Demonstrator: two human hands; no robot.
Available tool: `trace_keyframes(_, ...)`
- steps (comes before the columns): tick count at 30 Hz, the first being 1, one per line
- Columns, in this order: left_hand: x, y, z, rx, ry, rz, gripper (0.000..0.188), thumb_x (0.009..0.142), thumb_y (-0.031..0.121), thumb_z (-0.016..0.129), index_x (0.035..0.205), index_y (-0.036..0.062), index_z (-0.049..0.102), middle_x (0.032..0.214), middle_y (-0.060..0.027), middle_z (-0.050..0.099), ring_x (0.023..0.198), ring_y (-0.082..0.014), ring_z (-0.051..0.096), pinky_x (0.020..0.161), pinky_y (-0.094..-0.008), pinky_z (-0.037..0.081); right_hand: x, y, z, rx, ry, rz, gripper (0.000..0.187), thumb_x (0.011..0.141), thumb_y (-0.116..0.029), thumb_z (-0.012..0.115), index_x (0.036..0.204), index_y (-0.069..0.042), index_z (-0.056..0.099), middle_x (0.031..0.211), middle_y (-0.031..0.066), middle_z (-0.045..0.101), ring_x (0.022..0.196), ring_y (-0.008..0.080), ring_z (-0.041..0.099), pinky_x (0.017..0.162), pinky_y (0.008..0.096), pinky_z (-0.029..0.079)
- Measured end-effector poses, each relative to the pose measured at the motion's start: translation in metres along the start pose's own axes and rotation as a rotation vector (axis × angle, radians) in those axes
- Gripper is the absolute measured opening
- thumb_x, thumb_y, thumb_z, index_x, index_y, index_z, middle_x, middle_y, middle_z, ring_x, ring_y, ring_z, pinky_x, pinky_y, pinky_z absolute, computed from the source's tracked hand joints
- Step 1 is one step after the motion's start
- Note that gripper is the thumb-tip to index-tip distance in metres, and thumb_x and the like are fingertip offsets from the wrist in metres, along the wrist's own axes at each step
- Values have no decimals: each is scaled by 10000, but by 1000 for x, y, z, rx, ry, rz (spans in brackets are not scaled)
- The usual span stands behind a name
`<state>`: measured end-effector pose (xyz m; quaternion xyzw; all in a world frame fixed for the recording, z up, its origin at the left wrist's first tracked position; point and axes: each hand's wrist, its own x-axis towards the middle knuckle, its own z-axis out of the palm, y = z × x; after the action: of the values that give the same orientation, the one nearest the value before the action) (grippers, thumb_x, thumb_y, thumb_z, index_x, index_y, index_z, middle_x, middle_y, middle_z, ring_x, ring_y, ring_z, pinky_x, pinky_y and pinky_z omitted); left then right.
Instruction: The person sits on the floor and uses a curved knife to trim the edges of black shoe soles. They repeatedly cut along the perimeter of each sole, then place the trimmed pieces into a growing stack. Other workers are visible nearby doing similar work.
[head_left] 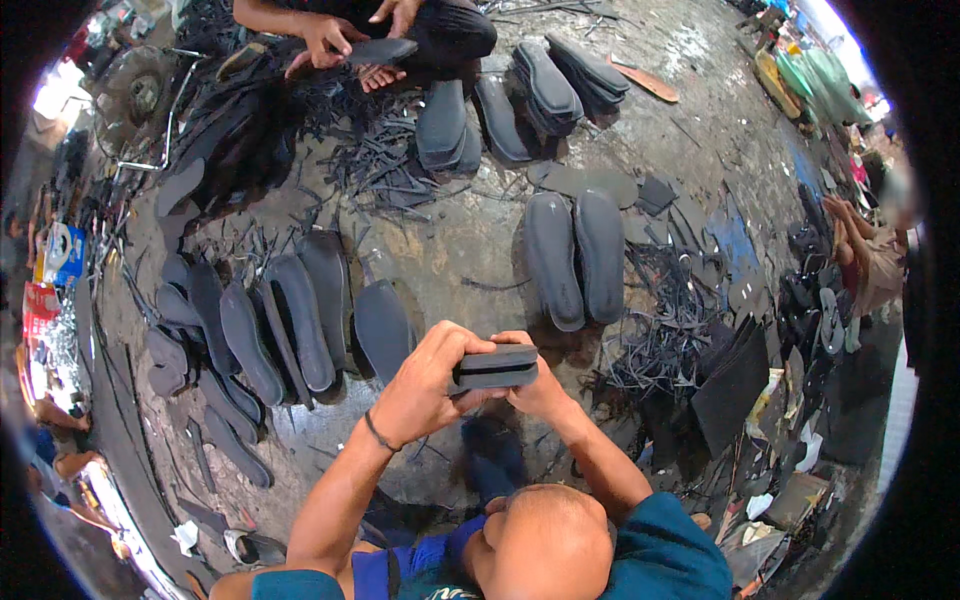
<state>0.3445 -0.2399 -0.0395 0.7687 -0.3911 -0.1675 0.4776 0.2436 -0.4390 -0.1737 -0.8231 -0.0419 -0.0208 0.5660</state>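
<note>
In front of me, both hands hold a small stack of dark foam shoe soles (497,378), seen end-on with a gap between the layers. My left hand (432,372) grips the stack's left side, fingers over the top and thumb below. On its right side my right hand (540,388) is closed, partly hidden behind the soles. Just left of my left hand lies a single black sole (382,328). Two taller stacks of soles (601,255) stand side by side beyond my right hand.
Many loose soles (290,320) spread over the floor at left. Black offcut strips (660,320) pile up at right beside dark sheets (735,385). Further stacks of soles (545,85) stand at the far side. There a co-worker's hand (325,40) holds a sole (382,51).
</note>
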Motion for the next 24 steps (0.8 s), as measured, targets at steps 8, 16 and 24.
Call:
trace_keyframes(8,-9,-1,1,-24,5,-6,562,789,175,865,1245,46,565,1219,-163,619,1174,-352,620,1018,-393,494,0,-6,5,162,-24,128,600,700,95,702,1264,-6,527,1258,171,526,1211,372,533,1029,409,454)
trace_keyframes(16,8,-19,-23,60,403,-96,630,810,117,849,1376,43,582,1245,-103,641,1151,-210,628,952,-309,520,15,-30,3,286,-85,323,531,886,-105,774,1330,-2,501,1230,157,610,1168,244,599,1017,388,466)
trace_keyframes(24,38,-102,19,-682,588,-616,866,918,169,765,1556,47,192,1328,-184,545,1077,-204,623,896,-319,536,-8,-32,12,747,260,594,636,956,-226,732,1440,54,430,1258,144,596,1006,158,639,717,306,606)
